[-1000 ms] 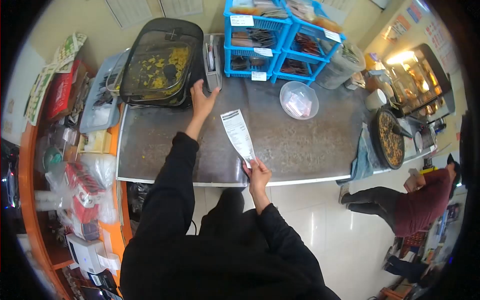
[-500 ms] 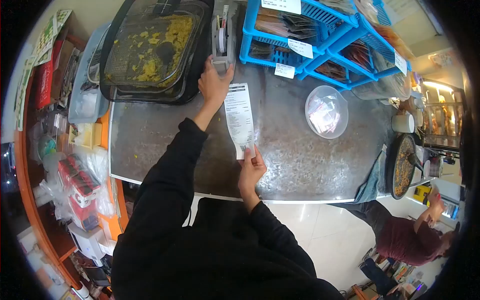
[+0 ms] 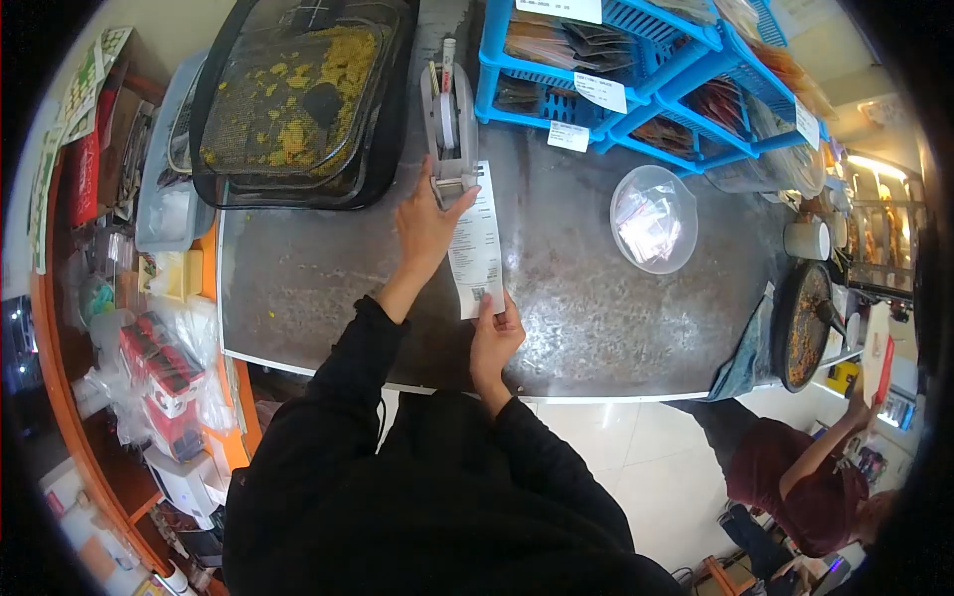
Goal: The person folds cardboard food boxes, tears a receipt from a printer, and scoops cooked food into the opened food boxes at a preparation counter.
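Thumb and fingers of my left hand grip the near end of a grey tape dispenser, which has a white roll and a pen in it. A long printed receipt lies on the dark metal counter, its far end beside the dispenser's near end. My right hand pinches the receipt's near end between thumb and fingers, close to the printed code.
A black lidded tray with yellow food stands at the left back. Blue racks hold packets. A clear tub, a blue cloth and a dark pan are rightward. Another person is at lower right.
My left hand has gone from beside the black tray to the tape dispenser and drawn it nearer. The receipt now lies straighter beside it. The other person has raised a red and white item.
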